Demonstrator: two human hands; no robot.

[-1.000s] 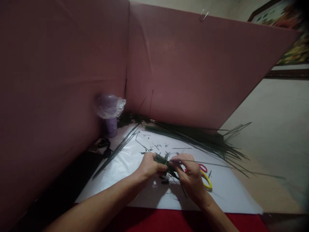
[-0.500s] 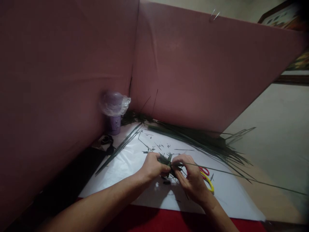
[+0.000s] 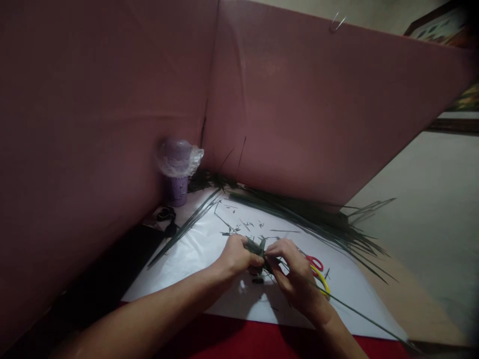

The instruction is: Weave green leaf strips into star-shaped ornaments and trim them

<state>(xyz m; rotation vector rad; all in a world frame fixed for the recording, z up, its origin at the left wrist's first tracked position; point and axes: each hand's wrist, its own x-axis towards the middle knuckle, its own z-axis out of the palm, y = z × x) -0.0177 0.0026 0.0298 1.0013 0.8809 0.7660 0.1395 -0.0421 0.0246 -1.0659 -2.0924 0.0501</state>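
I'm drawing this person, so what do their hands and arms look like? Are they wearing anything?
The left hand and right hand have no gloves. The left forearm and right forearm show no sleeves, watch or bracelet. I can't tell about rings.

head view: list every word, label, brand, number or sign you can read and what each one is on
No readable text anywhere.
Purple cup: small marks on its side, too blurred to tell whether they are letters.
Framed picture: dark marks, too blurred to make out.
Scissors, white sheet, green strips: no lettering visible.
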